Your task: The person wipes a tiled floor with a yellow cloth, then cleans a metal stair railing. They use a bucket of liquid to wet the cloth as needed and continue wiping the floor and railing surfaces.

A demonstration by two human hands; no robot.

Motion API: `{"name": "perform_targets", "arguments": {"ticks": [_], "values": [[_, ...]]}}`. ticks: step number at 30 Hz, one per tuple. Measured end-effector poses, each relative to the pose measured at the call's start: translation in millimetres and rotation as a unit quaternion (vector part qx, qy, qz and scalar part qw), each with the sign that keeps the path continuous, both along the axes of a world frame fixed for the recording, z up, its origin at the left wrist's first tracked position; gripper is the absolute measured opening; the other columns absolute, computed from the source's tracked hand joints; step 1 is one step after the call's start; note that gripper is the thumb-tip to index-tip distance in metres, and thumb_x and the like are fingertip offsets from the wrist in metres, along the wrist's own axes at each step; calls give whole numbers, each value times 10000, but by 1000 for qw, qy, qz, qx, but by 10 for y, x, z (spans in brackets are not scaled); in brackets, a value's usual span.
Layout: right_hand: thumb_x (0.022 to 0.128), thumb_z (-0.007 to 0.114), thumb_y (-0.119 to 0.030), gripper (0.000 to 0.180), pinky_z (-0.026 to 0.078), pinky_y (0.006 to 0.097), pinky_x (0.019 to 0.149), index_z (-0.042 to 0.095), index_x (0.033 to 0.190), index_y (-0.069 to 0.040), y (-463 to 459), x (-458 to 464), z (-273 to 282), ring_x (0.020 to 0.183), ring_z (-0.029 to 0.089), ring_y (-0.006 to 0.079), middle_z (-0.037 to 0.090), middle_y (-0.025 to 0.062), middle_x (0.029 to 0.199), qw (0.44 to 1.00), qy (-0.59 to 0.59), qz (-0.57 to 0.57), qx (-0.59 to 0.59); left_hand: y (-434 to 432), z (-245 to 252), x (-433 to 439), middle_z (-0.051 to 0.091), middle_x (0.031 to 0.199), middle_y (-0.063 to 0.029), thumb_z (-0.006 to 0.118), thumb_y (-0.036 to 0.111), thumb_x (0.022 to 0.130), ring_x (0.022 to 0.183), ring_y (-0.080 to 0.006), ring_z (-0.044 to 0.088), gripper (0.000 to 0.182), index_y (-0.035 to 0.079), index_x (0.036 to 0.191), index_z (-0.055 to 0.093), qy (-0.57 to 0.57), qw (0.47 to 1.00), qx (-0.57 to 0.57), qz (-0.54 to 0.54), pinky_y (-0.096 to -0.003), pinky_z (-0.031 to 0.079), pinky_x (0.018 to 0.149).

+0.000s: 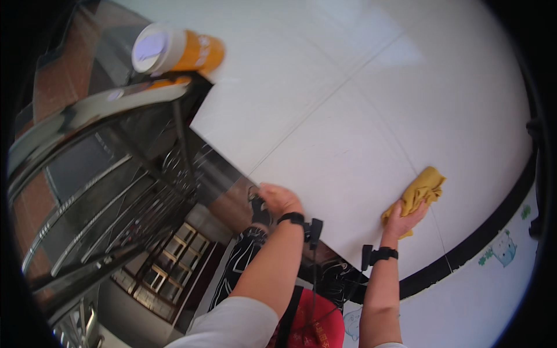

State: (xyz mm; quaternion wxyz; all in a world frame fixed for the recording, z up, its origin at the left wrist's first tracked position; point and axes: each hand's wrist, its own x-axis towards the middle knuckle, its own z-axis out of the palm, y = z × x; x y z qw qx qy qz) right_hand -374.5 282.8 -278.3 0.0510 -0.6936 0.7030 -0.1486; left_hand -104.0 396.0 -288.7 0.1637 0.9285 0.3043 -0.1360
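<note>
My right hand [404,221] presses a crumpled yellow cloth [423,189] against a polished white tiled surface [330,139], with the fingers partly hidden by its folds. At the edge of that surface is my left hand [283,200], bent at the wrist with the fingers curled and blurred. No object shows in it, and whether it touches the edge is unclear. Each wrist wears a black band with a small black box and a cable.
A metal stair railing [109,104] curves along the left. Beside its end stands an orange cup [198,50] with a white lid. Black skirting [461,259] borders a white wall [470,296] with cartoon stickers. One shoe [260,209] shows below the edge.
</note>
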Motion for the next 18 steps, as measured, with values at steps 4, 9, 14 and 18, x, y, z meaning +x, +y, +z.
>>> {"name": "perform_targets", "arguments": {"ticks": [4,9,14,18], "values": [[752,661,-257,663,316,484,1029,385,1307,-19,-36,17,7,1251,352,417,352,263,1358,998,52,11,18,7,-34,26,588,1071,-290,221,500,948,1015,-466,548,572,40,1162,484,46,998,35,17,-514,466,850],[774,656,-273,645,322,474,1028,389,1309,-32,-60,102,50,1251,359,407,350,251,1367,998,62,28,-8,-108,92,58,598,1018,-264,255,459,951,938,-450,562,528,-2,1059,489,33,999,14,34,-499,462,780],[775,660,-282,642,327,466,1025,398,1307,-36,-88,147,149,1251,364,405,346,251,1377,999,31,34,7,-127,137,64,588,1055,-257,267,452,950,963,-442,556,518,-1,1081,482,24,999,-2,28,-514,453,804],[771,662,-284,643,341,467,1012,403,1311,-50,-75,142,173,1244,372,406,343,253,1379,999,26,34,15,-124,155,44,589,1059,-254,273,448,950,975,-445,556,518,-4,1087,484,-2,1000,-15,15,-523,445,818]]}}
